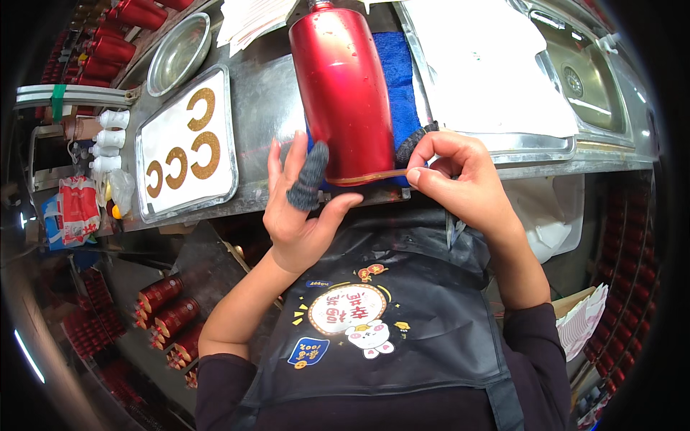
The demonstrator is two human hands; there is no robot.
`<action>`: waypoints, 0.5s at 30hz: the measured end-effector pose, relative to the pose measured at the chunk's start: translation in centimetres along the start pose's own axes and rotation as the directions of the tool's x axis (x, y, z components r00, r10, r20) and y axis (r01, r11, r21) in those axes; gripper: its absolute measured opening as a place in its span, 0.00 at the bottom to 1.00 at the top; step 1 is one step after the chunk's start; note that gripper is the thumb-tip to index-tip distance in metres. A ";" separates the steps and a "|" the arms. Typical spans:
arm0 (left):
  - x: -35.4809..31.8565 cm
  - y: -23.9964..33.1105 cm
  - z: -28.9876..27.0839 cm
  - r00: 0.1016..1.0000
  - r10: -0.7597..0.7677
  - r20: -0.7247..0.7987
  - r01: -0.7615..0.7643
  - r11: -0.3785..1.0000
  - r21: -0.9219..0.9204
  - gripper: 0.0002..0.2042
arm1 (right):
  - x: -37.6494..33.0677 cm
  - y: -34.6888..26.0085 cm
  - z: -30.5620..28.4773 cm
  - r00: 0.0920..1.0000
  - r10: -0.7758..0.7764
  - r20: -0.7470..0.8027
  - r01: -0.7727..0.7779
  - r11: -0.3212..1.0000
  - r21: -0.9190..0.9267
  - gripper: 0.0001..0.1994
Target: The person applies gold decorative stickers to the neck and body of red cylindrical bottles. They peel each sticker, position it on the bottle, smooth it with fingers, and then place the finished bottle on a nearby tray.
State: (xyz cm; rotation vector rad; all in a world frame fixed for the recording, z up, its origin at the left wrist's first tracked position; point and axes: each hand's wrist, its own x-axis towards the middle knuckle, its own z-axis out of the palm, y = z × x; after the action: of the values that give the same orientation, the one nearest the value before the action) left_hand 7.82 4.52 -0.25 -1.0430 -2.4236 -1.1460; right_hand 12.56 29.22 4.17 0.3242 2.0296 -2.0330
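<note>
A glossy red bottle [343, 86] with water drops lies on a blue towel [404, 79], its neck away from me and its base towards me. A thin gold-brown strip [374, 175] runs along the base edge and sticks out to the right. The free end of that strip is pinched between the thumb and forefinger of my right hand [460, 179]. By the left side of the base, my left hand [298, 208] has its fingers spread and the thumb apart. A dark knitted cover [310, 176] wraps one left finger; another dark cover shows on a right finger.
To the left, a metal tray [231, 144] carries C-shaped gold-brown pieces [205, 154] on white backing, with a metal bowl [180, 54] beyond. White sheets [489, 72] lie on the right beside a sink [575, 79]. Red bottles [169, 316] stand below left.
</note>
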 end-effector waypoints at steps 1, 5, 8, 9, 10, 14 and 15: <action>-0.6 -0.1 -0.3 1.000 0.003 0.026 -0.003 1.000 0.015 0.30 | -0.1 -0.1 -0.1 1.000 -0.007 0.005 0.007 1.000 0.013 0.05; -2.0 -0.7 -0.7 0.995 0.038 0.089 -0.043 0.998 0.047 0.26 | -0.6 -0.2 -0.5 1.000 -0.024 -0.007 0.024 1.000 -0.016 0.04; -2.0 -0.8 -0.5 0.992 0.085 0.089 -0.092 0.993 0.077 0.25 | -0.3 0.4 -0.6 1.000 -0.028 -0.005 0.028 0.999 0.029 0.04; -1.8 -0.8 -0.5 0.991 0.105 0.085 -0.112 0.990 0.083 0.24 | -0.1 0.6 -0.7 1.000 -0.020 0.001 0.020 0.999 0.025 0.04; -1.6 -0.6 -0.5 0.989 0.115 0.094 -0.124 0.987 0.099 0.23 | 0.0 0.8 -0.7 1.000 -0.010 0.008 0.010 1.000 0.020 0.03; -0.2 0.5 -0.9 0.981 0.162 0.110 -0.180 0.968 0.177 0.21 | 0.3 1.2 -0.7 0.999 -0.035 0.009 0.035 0.999 0.042 0.04; 0.3 0.8 -0.9 0.978 0.174 0.117 -0.195 0.960 0.202 0.21 | 0.3 1.2 -0.7 0.999 -0.036 0.015 0.035 0.998 0.051 0.04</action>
State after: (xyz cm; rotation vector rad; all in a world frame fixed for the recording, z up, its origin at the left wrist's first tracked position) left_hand 8.16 4.30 0.97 -1.2491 -2.3957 -0.7726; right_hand 12.67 29.94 2.92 0.2828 1.9913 -2.1039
